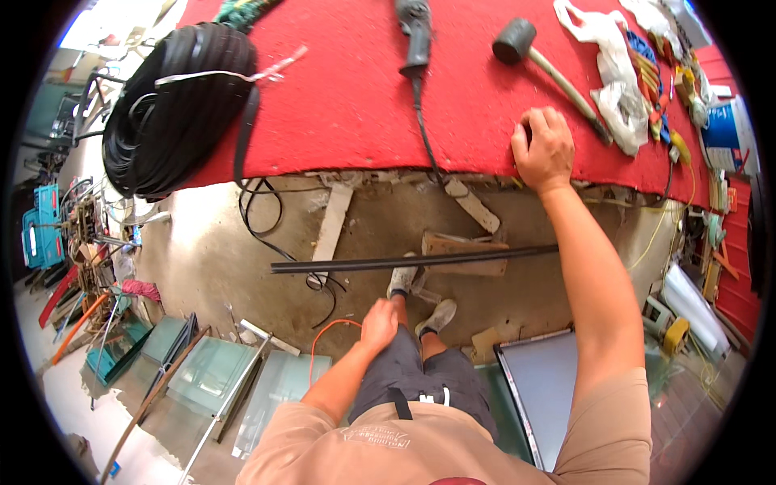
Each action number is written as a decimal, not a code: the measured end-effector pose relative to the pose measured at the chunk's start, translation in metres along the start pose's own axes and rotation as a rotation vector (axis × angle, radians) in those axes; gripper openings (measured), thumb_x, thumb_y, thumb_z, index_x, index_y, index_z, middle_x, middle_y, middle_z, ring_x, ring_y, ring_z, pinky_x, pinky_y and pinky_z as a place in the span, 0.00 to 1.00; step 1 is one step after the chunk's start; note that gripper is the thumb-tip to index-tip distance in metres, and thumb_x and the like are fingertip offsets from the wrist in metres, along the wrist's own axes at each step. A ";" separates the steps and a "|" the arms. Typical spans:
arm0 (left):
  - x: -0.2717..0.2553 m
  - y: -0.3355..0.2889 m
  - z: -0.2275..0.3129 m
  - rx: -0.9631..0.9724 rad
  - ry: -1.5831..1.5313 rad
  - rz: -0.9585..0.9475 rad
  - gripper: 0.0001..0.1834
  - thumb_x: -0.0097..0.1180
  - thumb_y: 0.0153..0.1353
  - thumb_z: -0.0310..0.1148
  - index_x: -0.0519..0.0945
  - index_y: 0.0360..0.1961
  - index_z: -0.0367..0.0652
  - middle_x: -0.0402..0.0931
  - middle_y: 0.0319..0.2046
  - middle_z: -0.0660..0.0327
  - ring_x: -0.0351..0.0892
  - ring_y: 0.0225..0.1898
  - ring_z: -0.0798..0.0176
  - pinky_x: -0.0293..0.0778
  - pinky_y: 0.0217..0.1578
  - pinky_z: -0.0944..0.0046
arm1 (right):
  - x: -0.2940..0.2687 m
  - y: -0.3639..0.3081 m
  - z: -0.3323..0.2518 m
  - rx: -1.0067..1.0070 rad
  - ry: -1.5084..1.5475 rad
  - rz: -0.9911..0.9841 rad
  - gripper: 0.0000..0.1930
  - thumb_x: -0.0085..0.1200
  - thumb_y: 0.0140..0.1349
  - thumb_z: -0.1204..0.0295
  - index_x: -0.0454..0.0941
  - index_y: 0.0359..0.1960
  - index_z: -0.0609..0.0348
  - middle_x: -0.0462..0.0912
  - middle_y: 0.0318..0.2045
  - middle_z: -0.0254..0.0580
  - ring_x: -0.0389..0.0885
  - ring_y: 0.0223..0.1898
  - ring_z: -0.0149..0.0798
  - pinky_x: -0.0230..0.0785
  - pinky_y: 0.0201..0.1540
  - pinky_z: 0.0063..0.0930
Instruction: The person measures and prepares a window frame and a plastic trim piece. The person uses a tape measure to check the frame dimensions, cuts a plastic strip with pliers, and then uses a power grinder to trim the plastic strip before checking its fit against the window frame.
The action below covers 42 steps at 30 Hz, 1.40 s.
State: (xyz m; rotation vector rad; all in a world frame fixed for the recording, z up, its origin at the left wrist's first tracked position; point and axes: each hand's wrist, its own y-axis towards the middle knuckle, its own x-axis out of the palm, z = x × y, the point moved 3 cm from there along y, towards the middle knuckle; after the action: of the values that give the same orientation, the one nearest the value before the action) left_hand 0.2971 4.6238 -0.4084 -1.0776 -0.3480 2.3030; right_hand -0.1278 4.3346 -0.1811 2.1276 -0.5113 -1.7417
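My right hand (546, 149) rests on the red cloth of the bench (339, 113) near its front edge. Its fingers are loosely curled, and nothing shows between thumb and forefinger. The handle of a black-headed mallet (515, 42) lies just beyond it. By my thigh hangs my left hand (378, 325), its fingers curled in; their inside is hidden. An orange cord (327, 327) ends visually beside that hand; I cannot tell whether they touch. A long black strip (412, 263) crosses below the bench edge, its right end hidden behind my right forearm.
A big coil of black rubber strip (182, 105) sits on the bench's left, one tail hanging down. A corded power tool (415, 36) lies mid-bench; plastic bags (618, 81) and hand tools are at right. Glass panes (206, 372) and a framed panel (546, 388) stand near my legs.
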 end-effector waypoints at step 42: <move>-0.032 -0.014 0.164 -0.009 -0.698 -0.662 0.31 0.53 0.81 0.52 0.74 0.71 0.38 0.78 0.64 0.56 0.77 0.65 0.60 0.71 0.69 0.57 | -0.226 -0.359 -0.105 1.131 1.406 -0.886 0.15 0.63 0.64 0.76 0.72 0.49 0.63 0.85 0.31 0.39 0.87 0.30 0.34 0.79 0.37 0.32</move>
State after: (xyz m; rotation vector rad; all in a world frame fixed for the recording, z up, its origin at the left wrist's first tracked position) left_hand 0.1932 4.6167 -0.2768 -0.0677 -0.8360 1.9692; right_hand -0.0450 4.7619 -0.1390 3.8914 -0.0327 0.5784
